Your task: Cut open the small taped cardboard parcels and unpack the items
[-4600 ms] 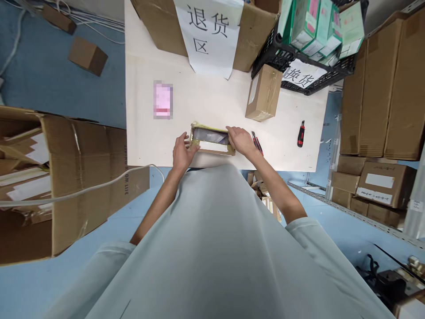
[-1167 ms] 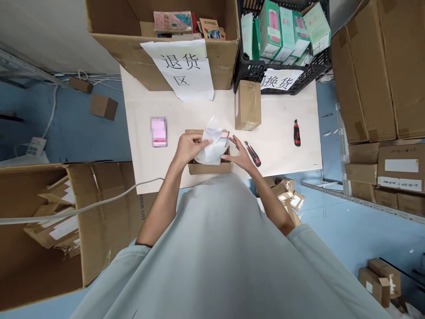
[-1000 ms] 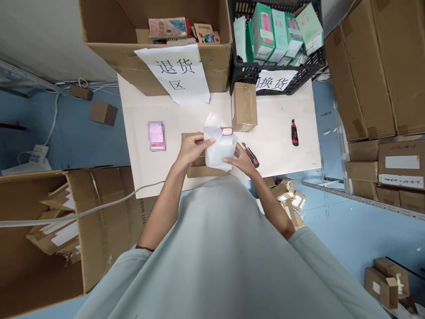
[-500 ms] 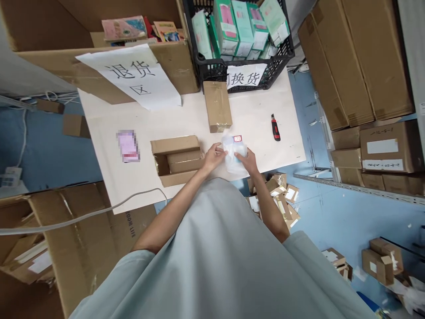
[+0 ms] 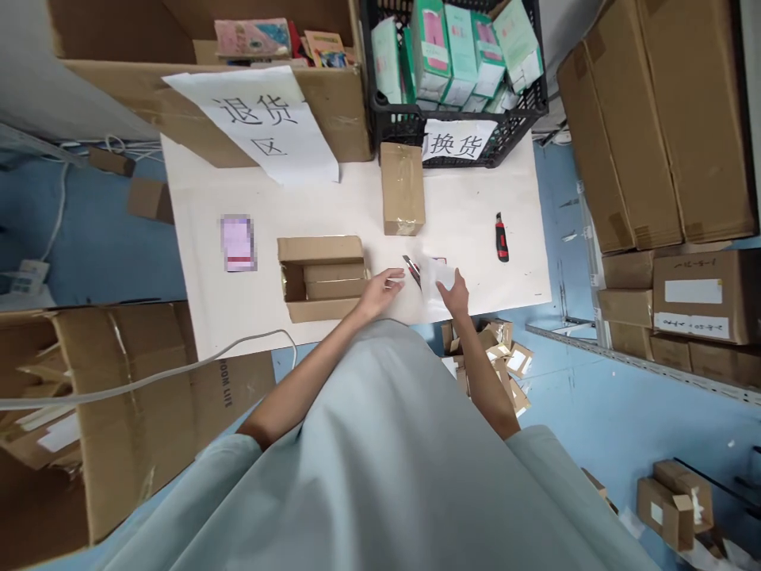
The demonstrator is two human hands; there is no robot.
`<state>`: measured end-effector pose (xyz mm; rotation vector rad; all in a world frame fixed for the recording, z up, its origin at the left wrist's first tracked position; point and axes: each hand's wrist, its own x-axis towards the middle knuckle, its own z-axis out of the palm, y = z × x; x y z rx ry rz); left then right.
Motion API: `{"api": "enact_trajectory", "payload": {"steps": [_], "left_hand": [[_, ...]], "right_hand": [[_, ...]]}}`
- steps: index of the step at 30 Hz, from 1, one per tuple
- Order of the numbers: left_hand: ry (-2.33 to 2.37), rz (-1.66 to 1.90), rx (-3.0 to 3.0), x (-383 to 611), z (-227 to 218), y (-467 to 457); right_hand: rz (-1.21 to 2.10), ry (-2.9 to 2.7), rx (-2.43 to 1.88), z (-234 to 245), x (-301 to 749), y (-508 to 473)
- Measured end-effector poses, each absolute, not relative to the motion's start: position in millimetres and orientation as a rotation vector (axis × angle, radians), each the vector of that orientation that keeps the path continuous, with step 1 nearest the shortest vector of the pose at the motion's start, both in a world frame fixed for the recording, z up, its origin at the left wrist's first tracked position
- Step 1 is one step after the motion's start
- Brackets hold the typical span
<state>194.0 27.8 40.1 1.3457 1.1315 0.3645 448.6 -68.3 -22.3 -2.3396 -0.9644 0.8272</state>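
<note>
My right hand (image 5: pixel 455 295) grips a translucent white plastic wrap (image 5: pixel 436 287) at its right side. A bit of blue and red shows at the wrap's top edge; the rest of what is in it is hidden. My left hand (image 5: pixel 381 293) is apart from the wrap, fingers stretched out and holding nothing. Between the hands, a slim dark item with red on it (image 5: pixel 412 270) shows beside the wrap; its kind is hard to make out. Left of my left hand stands an open cardboard box (image 5: pixel 321 311). A red and black utility knife (image 5: pixel 502 239) lies to the right.
A taped carton (image 5: pixel 403 190) stands in front of a black crate (image 5: pixel 397 127) of green boxes. A big cardboard box (image 5: pixel 143 95) with a paper sign is at back left. A pixelated purple item (image 5: pixel 239 242) lies left. A cable (image 5: pixel 178 368) crosses the lower left.
My left hand has let go of the plastic wrap and is apart from it. The wrap has shifted slightly right in my right hand, and the slim dark item has come into view.
</note>
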Motion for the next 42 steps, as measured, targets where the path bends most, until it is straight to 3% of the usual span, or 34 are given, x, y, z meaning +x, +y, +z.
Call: {"api": "enact_trajectory", "payload": {"steps": [3,7,13,19,33,42], "left_hand": [[1.281,0.553,1.295,137,54,37],[1.602,0.83,1.398,57,61,44],[1.89,0.674,1.274,-17,39,44],[1.667,0.549,1.23,-36,24,40],[1.698,0.555,1.259,-96,24,78],[1.712,0.885,1.53,-71,43,68]], "right_hand": [[0.779,-1.095,-2.269,-8,424,-65],[0.974,-1.206,-2.08,5,365,-49],[1.141,-1.214,-2.011,15,287,-26],[1.074,-1.233,-2.098,24,257,-19],[1.056,-1.274,-2.058,22,185,26],[0.948,-1.106,-2.143,26,245,4]]}}
